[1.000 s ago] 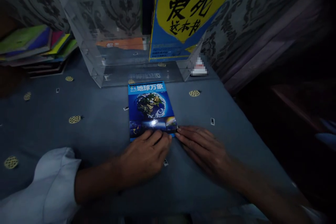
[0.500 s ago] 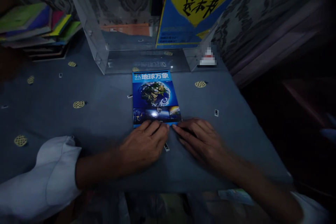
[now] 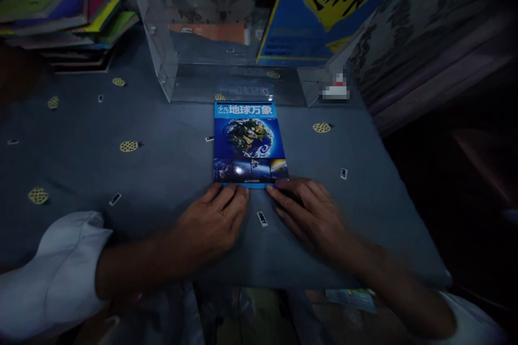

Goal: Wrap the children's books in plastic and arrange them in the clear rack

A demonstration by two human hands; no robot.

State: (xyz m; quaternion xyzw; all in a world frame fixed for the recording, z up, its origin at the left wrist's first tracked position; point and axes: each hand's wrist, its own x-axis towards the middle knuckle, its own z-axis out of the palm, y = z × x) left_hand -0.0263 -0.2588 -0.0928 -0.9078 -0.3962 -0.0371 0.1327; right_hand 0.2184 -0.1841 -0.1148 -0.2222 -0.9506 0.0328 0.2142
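A blue book point(image 3: 250, 143) with Earth on its cover lies closed and face up on the cloth-covered table. My left hand point(image 3: 214, 220) is at the left part of its near edge, fingers bent and closed on that edge. At the near right corner, my right hand point(image 3: 313, 215) has its thumb and fingers on the book. A gap separates the two hands, and the undersides of the fingers are hidden.
Behind the book stands a clear plastic rack point(image 3: 238, 82) holding a large blue and yellow book point(image 3: 307, 27). A stack of books point(image 3: 68, 21) sits at the back left. The grey patterned tablecloth point(image 3: 170, 172) ends at an edge on the right.
My left hand has slid left along the book's near edge, so the gap between my hands is wider. The whole view has shifted slightly; the book still lies flat.
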